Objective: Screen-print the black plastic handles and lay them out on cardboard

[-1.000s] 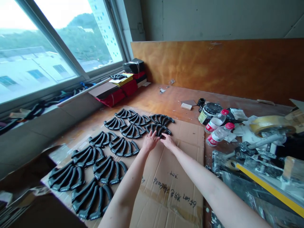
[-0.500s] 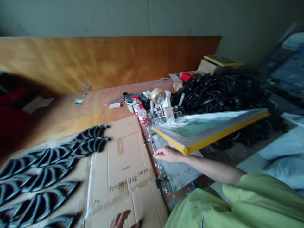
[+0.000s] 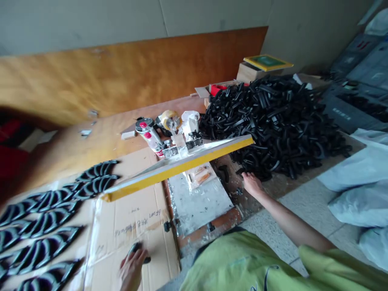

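One hand holds a black curved piece above the cardboard, the other is at the black pile.
The left hand [image 3: 131, 268] has its fingers bent around a dark curved piece [image 3: 135, 247], a little blurred, over the cardboard sheet [image 3: 160, 250]. The right hand [image 3: 252, 184] is at the near edge of the pile of black curved parts [image 3: 273, 121]; its fingers are partly bent, and one cannot tell if they grip a part. The yellow-edged frame [image 3: 182, 166] is tilted between both hands and the bottles [image 3: 153, 140].
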`<state>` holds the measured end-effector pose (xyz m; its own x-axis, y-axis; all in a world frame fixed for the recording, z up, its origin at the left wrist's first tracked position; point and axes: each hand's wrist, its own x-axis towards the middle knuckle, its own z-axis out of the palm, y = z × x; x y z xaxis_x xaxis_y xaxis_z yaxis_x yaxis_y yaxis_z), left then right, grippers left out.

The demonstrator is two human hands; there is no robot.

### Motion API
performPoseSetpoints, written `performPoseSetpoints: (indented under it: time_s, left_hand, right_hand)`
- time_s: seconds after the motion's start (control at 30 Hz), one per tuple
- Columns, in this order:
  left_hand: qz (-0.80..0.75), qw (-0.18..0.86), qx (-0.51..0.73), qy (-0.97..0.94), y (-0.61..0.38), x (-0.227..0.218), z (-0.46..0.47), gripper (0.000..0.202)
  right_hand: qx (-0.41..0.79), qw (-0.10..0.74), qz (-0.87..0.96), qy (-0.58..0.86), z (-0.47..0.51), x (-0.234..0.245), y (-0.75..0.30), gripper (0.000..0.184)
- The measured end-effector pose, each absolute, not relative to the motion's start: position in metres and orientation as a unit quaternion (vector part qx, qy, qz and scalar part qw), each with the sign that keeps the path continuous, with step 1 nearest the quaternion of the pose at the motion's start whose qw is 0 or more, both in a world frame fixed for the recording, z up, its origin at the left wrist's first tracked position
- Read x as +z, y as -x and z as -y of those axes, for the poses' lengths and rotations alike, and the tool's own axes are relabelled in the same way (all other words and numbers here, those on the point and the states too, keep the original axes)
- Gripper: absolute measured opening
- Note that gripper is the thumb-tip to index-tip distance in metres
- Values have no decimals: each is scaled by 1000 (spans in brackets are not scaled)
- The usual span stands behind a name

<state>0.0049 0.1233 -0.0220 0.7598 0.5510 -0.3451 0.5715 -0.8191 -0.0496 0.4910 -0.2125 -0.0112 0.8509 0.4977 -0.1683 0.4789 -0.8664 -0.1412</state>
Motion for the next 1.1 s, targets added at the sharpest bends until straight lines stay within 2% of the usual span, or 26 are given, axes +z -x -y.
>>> performPoseSetpoints:
  time_s: [0.07, 0.17, 0.27, 0.37, 0.53, 0.77, 0.87, 0.97, 1.1]
  left_hand:
    - [-279, 51, -143, -948, -22, -14, -119, 51]
    - [-291, 74, -122, -946, -41, -4, -108, 46]
    - [-331, 78, -95, -936, -48, 1, -94, 47]
    - [-385, 69, -31, -920, -55, 5, -79, 49]
    - [-419, 92, 92, -899, -83, 22, -59, 33]
    - [-425, 203, 242, -849, -136, 60, -64, 24]
    - [-428, 301, 343, -781, -177, 104, -76, 31]
    - [-363, 453, 439, -686, -228, 158, -83, 42]
    - [-315, 569, 437, -622, -263, 197, -80, 50]
  right_hand:
    - [80, 56, 269, 958, 224, -25, -497, 30]
    - [57, 137, 302, 942, 220, -28, -506, 33]
    - [38, 246, 405, 880, 186, -9, -509, 33]
    - [61, 291, 535, 791, 131, 14, -503, 35]
    - [105, 255, 636, 720, 60, 27, -478, 35]
    - [110, 228, 636, 729, 49, 28, -472, 35]
    - [121, 246, 647, 712, 36, 34, -469, 45]
    - [151, 242, 679, 677, 26, 38, -457, 56]
    - [191, 227, 718, 630, 50, 40, -454, 40]
